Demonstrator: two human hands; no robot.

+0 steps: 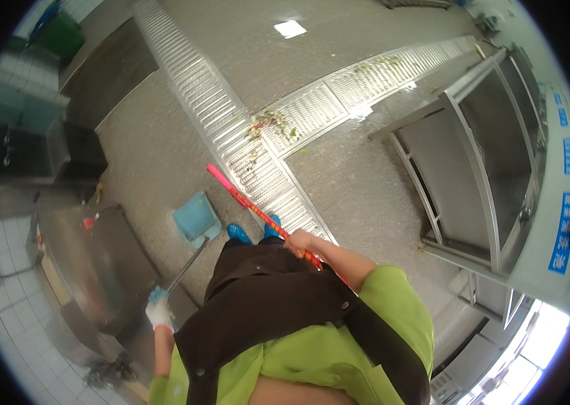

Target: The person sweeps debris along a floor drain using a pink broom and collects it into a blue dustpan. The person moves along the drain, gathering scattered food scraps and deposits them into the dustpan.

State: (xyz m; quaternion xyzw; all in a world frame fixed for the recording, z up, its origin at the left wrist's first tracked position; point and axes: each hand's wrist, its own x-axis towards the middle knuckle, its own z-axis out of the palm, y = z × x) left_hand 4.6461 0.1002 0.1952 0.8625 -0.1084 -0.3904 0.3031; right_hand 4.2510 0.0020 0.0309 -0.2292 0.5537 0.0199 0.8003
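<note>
My left hand (159, 313), in a white and blue glove, is closed around the dark handle of a blue dustpan (196, 214). The pan is at floor level, left of my blue-covered shoes (238, 233). Bare and closed, my right hand (300, 243) grips a long red pole (256, 209) with yellow markings. It slants across in front of me, its pink end pointing far left. The pole's other end disappears beside my right arm, so I cannot tell what is on it. Leafy scraps (273, 124) lie on the metal drain grating (204, 91) ahead.
Grating strips meet ahead of my feet on a grey wet floor (346, 175). A steel sink bench (460, 169) stands on the right. Steel counters (99, 263) line the left, with a green bin (59, 32) at the far left. More scraps (386, 62) lie along the right-hand grating.
</note>
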